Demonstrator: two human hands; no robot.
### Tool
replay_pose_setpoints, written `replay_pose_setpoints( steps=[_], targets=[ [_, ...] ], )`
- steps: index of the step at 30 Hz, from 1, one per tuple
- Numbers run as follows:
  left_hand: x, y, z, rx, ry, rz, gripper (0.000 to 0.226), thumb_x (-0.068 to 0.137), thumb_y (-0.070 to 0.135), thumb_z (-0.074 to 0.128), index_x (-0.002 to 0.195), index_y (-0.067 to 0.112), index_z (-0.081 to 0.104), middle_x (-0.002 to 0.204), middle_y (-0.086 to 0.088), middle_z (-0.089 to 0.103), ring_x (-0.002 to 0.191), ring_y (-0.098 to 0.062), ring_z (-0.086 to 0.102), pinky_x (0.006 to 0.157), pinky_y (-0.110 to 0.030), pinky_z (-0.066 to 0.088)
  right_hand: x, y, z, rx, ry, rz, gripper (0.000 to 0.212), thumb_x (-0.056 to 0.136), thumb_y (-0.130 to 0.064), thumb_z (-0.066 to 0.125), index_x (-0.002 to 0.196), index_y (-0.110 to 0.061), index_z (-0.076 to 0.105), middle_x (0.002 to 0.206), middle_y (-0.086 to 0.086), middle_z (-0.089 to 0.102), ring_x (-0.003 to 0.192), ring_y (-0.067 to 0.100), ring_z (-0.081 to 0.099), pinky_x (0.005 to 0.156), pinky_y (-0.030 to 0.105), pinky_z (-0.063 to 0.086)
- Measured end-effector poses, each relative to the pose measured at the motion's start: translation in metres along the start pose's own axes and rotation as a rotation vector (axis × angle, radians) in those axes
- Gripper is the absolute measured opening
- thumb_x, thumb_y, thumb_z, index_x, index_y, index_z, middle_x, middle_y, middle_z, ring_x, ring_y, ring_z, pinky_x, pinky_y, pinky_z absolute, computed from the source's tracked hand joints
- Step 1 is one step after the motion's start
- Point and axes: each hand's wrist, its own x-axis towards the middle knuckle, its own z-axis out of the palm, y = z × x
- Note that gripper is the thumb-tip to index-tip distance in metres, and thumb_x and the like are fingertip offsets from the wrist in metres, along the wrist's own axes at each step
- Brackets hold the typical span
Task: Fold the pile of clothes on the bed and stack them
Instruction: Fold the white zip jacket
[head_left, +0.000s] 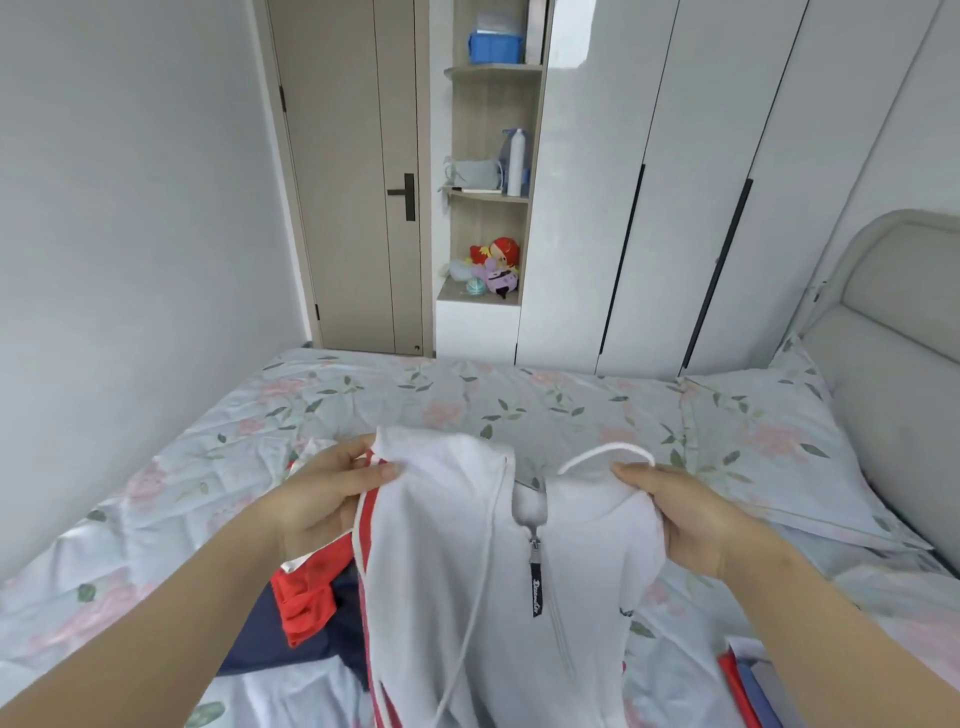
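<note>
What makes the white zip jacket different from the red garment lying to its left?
The white jacket is held up by the left hand and right hand; the red garment lies crumpled on navy cloth. The white jacket shows a zip and a cord; the red garment shows neither. Both are not yet folded.

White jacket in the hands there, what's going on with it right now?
A person holds a white hooded jacket up over the bed. The left hand grips one shoulder and the right hand grips the other side near the collar. The zipper is closed almost to the top, and a white drawstring loops loose. The jacket is not folded yet. A red garment and a navy garment lie crumpled on the floral sheet below.
</note>
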Motion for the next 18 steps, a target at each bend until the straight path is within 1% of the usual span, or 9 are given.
replay_pose_setpoints(
  steps=[4, 6, 7, 9, 10, 12, 15, 17, 18],
  targets=[
    [-0.014, 0.008, 0.005, 0.363, 0.116, 0.025, 0.026, 0.082, -0.003, 0.066, 0.106, -0.01, 0.063, 0.099, -0.021, 0.066, 0.086, -0.027, 0.062, 0.078, -0.033, 0.051, -0.018, -0.004, -0.002, -0.177, -0.15, 0.051, 0.013, 0.08, -0.007, 0.065, 0.09, 0.0, 0.07, 0.091, 0.019, 0.072, 0.075, 0.024, 0.071, 0.063, 0.03, 0.058],
    [-0.023, 0.013, 0.007, 0.308, 0.189, 0.132, 0.031, 0.077, 0.004, 0.071, 0.103, -0.01, 0.062, 0.097, -0.019, 0.056, 0.087, -0.029, 0.05, 0.08, -0.041, 0.041, -0.025, -0.012, -0.007, -0.035, -0.078, -0.161, 0.01, 0.082, 0.0, 0.061, 0.081, -0.005, 0.069, 0.084, 0.015, 0.072, 0.068, 0.019, 0.07, 0.058, 0.025, 0.056],
    [-0.027, 0.016, 0.01, 0.278, 0.224, 0.186, 0.029, 0.075, 0.008, 0.072, 0.099, -0.006, 0.064, 0.093, -0.019, 0.056, 0.085, -0.028, 0.052, 0.079, -0.039, 0.043, -0.03, -0.017, -0.009, 0.089, -0.057, -0.271, 0.008, 0.08, -0.001, 0.061, 0.083, -0.006, 0.067, 0.084, 0.012, 0.07, 0.067, 0.017, 0.068, 0.057, 0.025, 0.055],
    [-0.034, 0.021, 0.021, 0.463, 0.288, 0.235, 0.014, 0.081, 0.014, 0.071, 0.079, 0.004, 0.061, 0.074, -0.013, 0.056, 0.068, -0.019, 0.053, 0.063, -0.024, 0.045, -0.038, -0.018, -0.01, 0.243, -0.069, -0.379, 0.019, 0.078, -0.01, 0.062, 0.097, -0.009, 0.063, 0.091, 0.009, 0.07, 0.075, 0.018, 0.068, 0.061, 0.026, 0.056],
    [-0.037, 0.025, 0.026, 0.634, 0.316, 0.239, 0.026, 0.084, 0.018, 0.069, 0.069, 0.009, 0.051, 0.063, -0.004, 0.046, 0.058, -0.014, 0.044, 0.053, -0.02, 0.037, -0.042, -0.017, -0.01, 0.186, -0.082, -0.366, 0.019, 0.082, -0.01, 0.061, 0.101, -0.01, 0.062, 0.092, 0.008, 0.071, 0.078, 0.018, 0.068, 0.062, 0.027, 0.055],
    [-0.045, 0.033, 0.035, 0.754, 0.334, 0.258, 0.036, 0.087, 0.023, 0.066, 0.062, 0.015, 0.042, 0.058, 0.003, 0.032, 0.054, -0.013, 0.032, 0.048, -0.022, 0.026, -0.056, -0.016, -0.005, -0.081, -0.05, -0.3, 0.009, 0.09, -0.007, 0.057, 0.094, -0.011, 0.064, 0.084, 0.007, 0.07, 0.072, 0.019, 0.066, 0.061, 0.027, 0.05],
    [-0.065, 0.044, 0.044, 0.486, 0.286, 0.343, 0.021, 0.088, 0.024, 0.063, 0.083, 0.004, 0.059, 0.072, -0.008, 0.05, 0.065, -0.021, 0.046, 0.054, -0.026, 0.036, -0.072, -0.026, -0.008, -0.067, 0.007, -0.392, 0.022, 0.091, -0.004, 0.054, 0.075, -0.011, 0.069, 0.076, 0.01, 0.069, 0.064, 0.019, 0.065, 0.058, 0.025, 0.049],
    [-0.079, 0.052, 0.052, 0.255, 0.264, 0.426, 0.015, 0.087, 0.023, 0.06, 0.094, 0.011, 0.066, 0.082, -0.01, 0.066, 0.072, -0.022, 0.063, 0.058, -0.028, 0.051, -0.084, -0.037, -0.008, 0.105, -0.025, -0.44, 0.027, 0.09, -0.008, 0.055, 0.07, -0.011, 0.072, 0.074, 0.008, 0.073, 0.063, 0.015, 0.069, 0.051, 0.023, 0.053],
    [-0.084, 0.056, 0.053, 0.265, 0.279, 0.45, 0.013, 0.089, 0.02, 0.059, 0.097, 0.014, 0.067, 0.085, -0.007, 0.07, 0.075, -0.019, 0.066, 0.062, -0.028, 0.054, -0.09, -0.041, -0.005, 0.117, -0.046, -0.425, 0.025, 0.09, -0.009, 0.057, 0.07, -0.01, 0.072, 0.073, 0.008, 0.073, 0.061, 0.015, 0.07, 0.049, 0.022, 0.053]
  ],
)
